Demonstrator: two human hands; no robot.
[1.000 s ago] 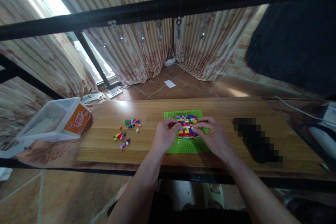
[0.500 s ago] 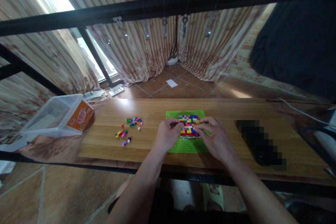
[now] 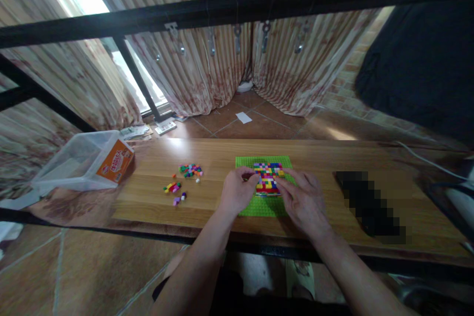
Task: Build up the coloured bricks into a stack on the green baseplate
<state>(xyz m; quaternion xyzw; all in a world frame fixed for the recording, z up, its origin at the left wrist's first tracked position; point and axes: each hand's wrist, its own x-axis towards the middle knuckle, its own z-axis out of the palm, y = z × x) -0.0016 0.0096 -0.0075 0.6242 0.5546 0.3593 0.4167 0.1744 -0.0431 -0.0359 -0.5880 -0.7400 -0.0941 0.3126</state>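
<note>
A block built of many small coloured toy bricks (image 3: 267, 183) sits on a green studded baseplate (image 3: 255, 209). My left hand (image 3: 239, 190) is at the block's left side, thumb and forefinger closed on its edge. From the right, my right hand (image 3: 301, 192) grips the opposite side, with its fingertips against the upper bricks. Whether a loose brick is also under those fingertips is too small to make out. Left of the baseplate lies a pile of loose toy bricks (image 3: 190, 170), with a smaller group of bricks (image 3: 172, 187) and a few purple and white bricks (image 3: 178, 199) nearer me.
The wooden table (image 3: 148, 207) carries a dark pixelated object (image 3: 366, 205) on the right. A clear plastic bin (image 3: 77, 163) with an orange label stands at the left end. A black metal bar (image 3: 222, 7) with hanging hooks crosses above, before curtains.
My right hand's fingers have shifted slightly and lie flatter against the block's right side. My left hand stays on the left edge. The whole view has moved a little.
</note>
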